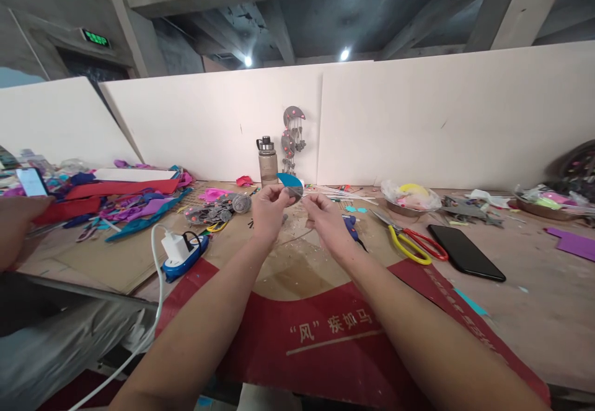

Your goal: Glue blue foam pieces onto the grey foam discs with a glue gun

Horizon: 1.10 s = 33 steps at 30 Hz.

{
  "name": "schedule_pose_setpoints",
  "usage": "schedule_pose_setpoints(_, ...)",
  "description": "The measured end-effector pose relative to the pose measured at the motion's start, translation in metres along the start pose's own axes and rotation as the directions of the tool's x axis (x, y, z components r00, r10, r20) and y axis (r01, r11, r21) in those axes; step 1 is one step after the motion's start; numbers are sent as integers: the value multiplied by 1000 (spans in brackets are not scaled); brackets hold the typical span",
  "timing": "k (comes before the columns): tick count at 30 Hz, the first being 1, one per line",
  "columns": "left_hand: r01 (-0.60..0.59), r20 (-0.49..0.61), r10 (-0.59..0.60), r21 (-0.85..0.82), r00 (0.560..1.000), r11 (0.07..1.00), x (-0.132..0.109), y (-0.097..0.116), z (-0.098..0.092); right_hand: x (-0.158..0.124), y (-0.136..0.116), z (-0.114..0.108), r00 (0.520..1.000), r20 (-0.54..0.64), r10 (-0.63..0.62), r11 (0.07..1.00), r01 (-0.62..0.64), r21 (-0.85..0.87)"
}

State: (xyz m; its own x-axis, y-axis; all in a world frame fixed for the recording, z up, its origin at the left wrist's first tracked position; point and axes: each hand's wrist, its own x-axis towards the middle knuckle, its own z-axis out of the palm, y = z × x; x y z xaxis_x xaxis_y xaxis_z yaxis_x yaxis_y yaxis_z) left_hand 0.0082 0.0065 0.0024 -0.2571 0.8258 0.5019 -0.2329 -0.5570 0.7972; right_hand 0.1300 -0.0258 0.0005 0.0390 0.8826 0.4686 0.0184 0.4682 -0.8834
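Above the middle of the table, my left hand [271, 211] is closed on a small curved piece of blue and grey craft material [290, 181], which looks like felt. Its blue part points up and left. Close beside it on the right, my right hand [324, 217] is pinched on what looks like a thin cord [303, 235], part of which trails down and left below the fingers. Whether the cord is joined to the piece cannot be made out. Behind the hands, a grey crescent ornament with pink dots [294, 114] hangs in front of the white board.
Around the hands are a bottle [268, 166], grey felt bits [209, 211], a blue tool [352, 227], scissors [409, 243], a black phone [466, 251] and a bagged bowl [411, 198]. Left stand a power strip [186, 260] and cloth scraps [125, 197]; another person's arm [18, 225] reaches in.
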Motion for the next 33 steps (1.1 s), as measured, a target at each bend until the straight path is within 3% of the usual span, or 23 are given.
schedule_pose_setpoints(6,107,39,-103,-100,994,989,-5,2,7,3,-3,-15,981,-144,-131,973,99,-210)
schedule_pose_setpoints(13,157,62,-152,-96,987,983,-10,5,11,3,-14,-19,950,-236,-206,924,109,-366)
schedule_pose_setpoints(25,219,120,-206,-104,971,970,-13,12,13,7,-10,-22,963,-215,-160,957,97,-275)
schedule_pose_setpoints(33,243,143,-223,-138,964,960,-13,11,11,8,-12,-21,986,-155,-60,994,45,-102)
